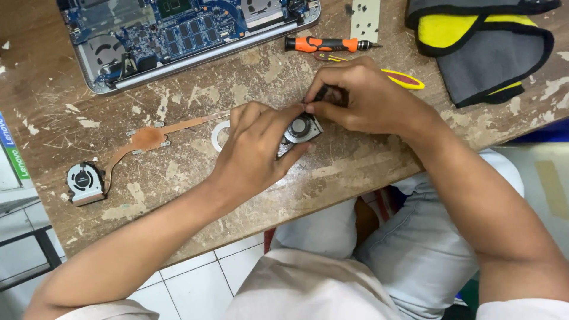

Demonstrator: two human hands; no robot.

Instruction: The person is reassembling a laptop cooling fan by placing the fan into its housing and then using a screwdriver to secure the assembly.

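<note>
My left hand (256, 148) grips a small grey laptop cooling fan (302, 128) against the worn wooden table (195, 178). My right hand (361, 98) pinches the fan's top edge, fingers closed on it; something dark shows between its fingers, too hidden to name. A white ring (219, 135) lies partly under my left hand. A copper heat pipe (151, 139) runs leftward to a second grey fan (85, 182) near the table's left edge.
An opened laptop (178, 29) with a blue circuit board lies at the back left. An orange-handled screwdriver (323, 44), a yellow-and-red tool (403, 78), a pale strip (364, 19) and a grey-yellow cloth (480, 47) sit at the back right. The front table edge runs above my knees.
</note>
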